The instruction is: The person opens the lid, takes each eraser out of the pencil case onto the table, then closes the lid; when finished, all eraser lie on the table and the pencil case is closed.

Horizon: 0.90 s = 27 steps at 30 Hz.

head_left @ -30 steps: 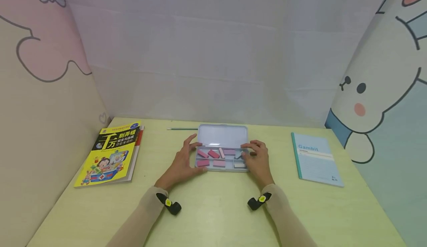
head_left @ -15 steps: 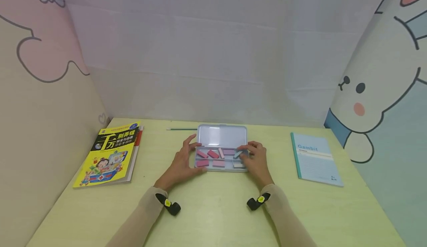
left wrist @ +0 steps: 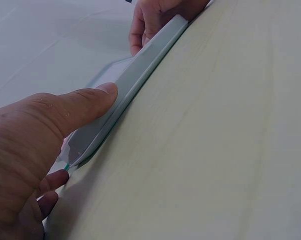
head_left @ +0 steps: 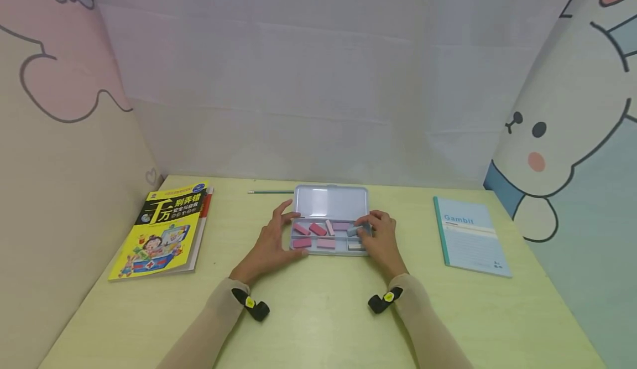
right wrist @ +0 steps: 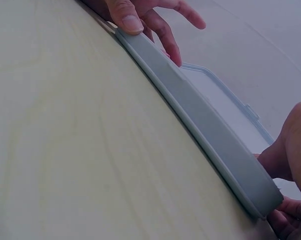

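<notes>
A light blue pencil case (head_left: 330,203) lies with its lid raised, its tray divided into compartments. Several pink and purple erasers (head_left: 317,229) lie inside, and a whitish block (head_left: 355,247) is at the front right. My left hand (head_left: 271,247) holds the case's left end; in the left wrist view its thumb (left wrist: 98,100) presses the front wall. At the tray's back right compartment, my right hand (head_left: 383,242) pinches a blue eraser (head_left: 352,230), partly covered by the fingers. The right wrist view shows the case's outer wall (right wrist: 200,115), which hides the contents.
Behind the left hand a pencil (head_left: 269,192) lies near the table's back edge, one end hidden by the lid. Yellow-covered books (head_left: 164,230) are stacked at the left. A light blue notebook (head_left: 473,237) lies at the right. Walls border the table at the back and sides.
The blue eraser has turned from slanted to flatter under the right fingers, which have shifted slightly. The left hand and the case stay in place.
</notes>
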Each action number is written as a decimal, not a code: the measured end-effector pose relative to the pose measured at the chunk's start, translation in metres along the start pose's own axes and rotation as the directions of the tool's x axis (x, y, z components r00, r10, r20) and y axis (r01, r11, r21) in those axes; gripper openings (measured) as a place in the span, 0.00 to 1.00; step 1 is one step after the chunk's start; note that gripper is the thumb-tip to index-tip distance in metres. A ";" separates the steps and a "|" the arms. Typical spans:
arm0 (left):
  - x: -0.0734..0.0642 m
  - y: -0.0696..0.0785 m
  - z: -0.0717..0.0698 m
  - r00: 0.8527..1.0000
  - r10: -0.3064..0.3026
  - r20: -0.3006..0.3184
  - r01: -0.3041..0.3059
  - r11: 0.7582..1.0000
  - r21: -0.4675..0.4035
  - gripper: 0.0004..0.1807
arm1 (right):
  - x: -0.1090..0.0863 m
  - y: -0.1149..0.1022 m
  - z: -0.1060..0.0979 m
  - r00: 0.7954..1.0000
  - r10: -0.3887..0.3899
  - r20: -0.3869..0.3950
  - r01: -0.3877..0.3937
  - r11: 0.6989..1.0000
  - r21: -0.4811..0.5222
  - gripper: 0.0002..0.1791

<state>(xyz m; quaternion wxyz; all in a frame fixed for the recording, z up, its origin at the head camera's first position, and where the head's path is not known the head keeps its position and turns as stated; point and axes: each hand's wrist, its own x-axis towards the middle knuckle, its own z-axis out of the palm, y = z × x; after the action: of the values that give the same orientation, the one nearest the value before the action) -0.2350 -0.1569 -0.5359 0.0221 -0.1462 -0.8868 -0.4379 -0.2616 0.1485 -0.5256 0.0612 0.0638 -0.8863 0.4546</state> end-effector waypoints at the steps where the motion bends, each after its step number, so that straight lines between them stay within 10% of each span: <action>1: 0.000 0.000 0.000 1.000 -0.001 0.000 0.001 1.000 0.000 0.69 | 0.000 0.000 0.000 1.000 -0.002 0.001 0.002 1.000 -0.010 0.08; 27: -0.001 0.005 -0.003 1.000 -0.010 0.015 0.010 1.000 0.013 0.69 | 0.001 0.007 0.004 0.992 0.016 -0.126 -0.002 0.993 0.116 0.10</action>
<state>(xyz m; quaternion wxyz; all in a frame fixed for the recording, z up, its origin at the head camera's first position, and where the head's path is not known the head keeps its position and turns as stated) -0.2328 -0.1569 -0.5308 0.0141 -0.1451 -0.8905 -0.4310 -0.2642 0.1493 -0.5329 0.1115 0.0342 -0.8530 0.5086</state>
